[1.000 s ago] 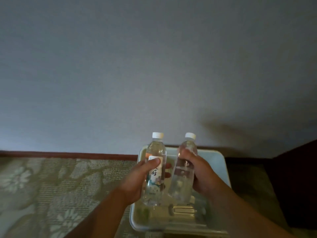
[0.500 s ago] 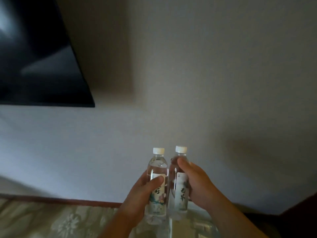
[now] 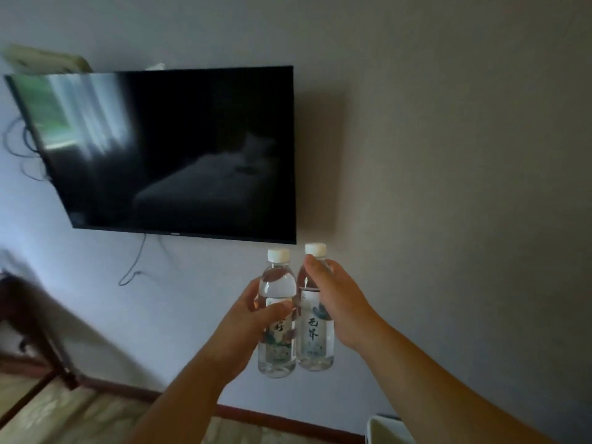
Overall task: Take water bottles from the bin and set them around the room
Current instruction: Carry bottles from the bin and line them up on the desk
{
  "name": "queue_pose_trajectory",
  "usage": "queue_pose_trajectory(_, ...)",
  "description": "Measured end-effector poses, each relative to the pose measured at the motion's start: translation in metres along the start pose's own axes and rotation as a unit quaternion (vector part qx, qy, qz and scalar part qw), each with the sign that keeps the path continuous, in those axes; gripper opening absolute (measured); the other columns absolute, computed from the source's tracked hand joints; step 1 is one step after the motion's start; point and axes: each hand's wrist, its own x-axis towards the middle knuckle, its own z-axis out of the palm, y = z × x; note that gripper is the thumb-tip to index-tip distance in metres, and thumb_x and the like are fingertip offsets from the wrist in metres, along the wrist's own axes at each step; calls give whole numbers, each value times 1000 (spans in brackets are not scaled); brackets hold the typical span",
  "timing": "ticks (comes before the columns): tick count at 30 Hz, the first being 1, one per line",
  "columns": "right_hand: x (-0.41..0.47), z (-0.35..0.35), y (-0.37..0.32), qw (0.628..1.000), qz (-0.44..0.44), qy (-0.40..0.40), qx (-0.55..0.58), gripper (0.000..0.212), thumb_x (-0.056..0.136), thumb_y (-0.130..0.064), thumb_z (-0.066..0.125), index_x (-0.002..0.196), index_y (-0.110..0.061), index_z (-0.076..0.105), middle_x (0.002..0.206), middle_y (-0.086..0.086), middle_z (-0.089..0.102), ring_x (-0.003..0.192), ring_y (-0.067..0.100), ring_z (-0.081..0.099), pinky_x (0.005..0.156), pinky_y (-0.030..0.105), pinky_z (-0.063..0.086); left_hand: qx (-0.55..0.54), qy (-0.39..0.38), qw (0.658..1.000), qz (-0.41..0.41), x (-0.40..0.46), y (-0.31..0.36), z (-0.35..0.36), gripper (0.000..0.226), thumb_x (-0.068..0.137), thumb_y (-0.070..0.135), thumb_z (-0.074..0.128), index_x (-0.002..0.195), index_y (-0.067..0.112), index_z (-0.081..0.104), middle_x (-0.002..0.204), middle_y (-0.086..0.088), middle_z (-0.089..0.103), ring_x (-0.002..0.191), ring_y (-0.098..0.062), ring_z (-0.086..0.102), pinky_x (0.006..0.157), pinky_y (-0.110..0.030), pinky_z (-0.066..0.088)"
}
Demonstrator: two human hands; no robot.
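Two clear water bottles with white caps and printed labels stand upright side by side in the air before the wall. My left hand [image 3: 248, 318] grips the left bottle [image 3: 277, 290] round its middle. My right hand [image 3: 336, 299] holds the right bottle [image 3: 312, 344] near its shoulder, thumb up by the neck. The bottles touch or nearly touch. A corner of the pale plastic bin [image 3: 386, 431] shows at the bottom edge, below my right forearm; its inside is hidden.
A dark wall-mounted television [image 3: 166, 149] hangs above and left of the bottles, with cables [image 3: 134, 267] trailing below it. A dark wooden furniture piece [image 3: 28, 318] stands at the left edge. Patterned carpet [image 3: 80, 418] and a brown baseboard [image 3: 272, 418] lie below.
Both hands have lifted the two bottles up and away from the bin. My view has swung up and left, bringing the television fully into sight and pushing the bin to the bottom edge.
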Motion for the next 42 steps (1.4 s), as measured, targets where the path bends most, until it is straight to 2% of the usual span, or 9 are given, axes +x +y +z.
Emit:
queue_pose_trajectory(3,-11,52,-25,999,-10,-31,-4,37,90,-64,52,106,-32,61,101,1,73,94,22,73,87,45,57,28,18,999,17,-34,29,-47,52,81,41,74,130,39,56,121,2,72,113,-24,69,100,-55,53)
queue_pose_trajectory(9,-16,184,-77,992,-98,-71,-26,37,87,-64,54,96,-29,65,93,-7,74,86,12,72,69,29,52,93,66,993,38,-90,84,-171,45,82,46,74,125,40,61,120,-3,72,115,-28,68,102,-54,51)
queue_pose_trajectory(15,-9,354,-99,977,-149,-154,0,52,73,-84,53,105,-43,60,96,-20,73,86,0,73,67,23,53,175,148,973,21,-152,123,-327,44,76,41,79,117,38,66,110,1,76,104,-17,73,98,-47,52)
queue_pose_trajectory(20,-2,498,-101,959,-137,-242,46,61,73,-79,58,108,-29,62,98,-10,77,88,11,76,70,32,58,217,208,954,-5,-204,138,-456,37,77,34,81,112,33,68,104,3,77,95,-14,75,91,-45,57)
queue_pose_trajectory(25,3,621,-100,939,-125,-310,86,49,78,-75,55,109,-37,63,98,-17,76,88,8,76,56,16,57,185,254,949,-11,-241,137,-567,46,71,24,87,106,47,68,104,2,77,97,-17,75,77,-29,62)
queue_pose_trajectory(28,18,684,-93,926,-125,-348,81,38,78,-79,51,103,-53,65,106,-16,76,94,10,75,67,24,60,176,289,941,-25,-252,128,-629,59,69,21,90,115,43,61,104,6,78,96,-12,75,69,-18,59)
queue_pose_trajectory(32,57,761,-77,922,-105,-364,76,49,81,-74,55,115,-40,64,113,-5,75,101,18,74,92,52,57,168,333,927,-47,-248,113,-705,62,67,19,91,111,47,57,103,10,78,94,-7,75,66,-17,58)
queue_pose_trajectory(39,136,884,-59,910,-72,-402,78,45,77,-71,57,98,-33,66,99,6,74,87,19,75,81,43,57,176,399,895,-91,-216,102,-824,61,62,23,93,99,58,60,100,20,77,90,0,73,61,-17,56)
queue_pose_trajectory(42,167,930,-53,907,-44,-408,91,44,77,-63,61,105,-30,62,105,12,72,93,26,73,89,51,56,168,418,887,-99,-200,99,-874,63,63,20,93,101,56,58,99,23,76,88,2,73,56,-14,54)
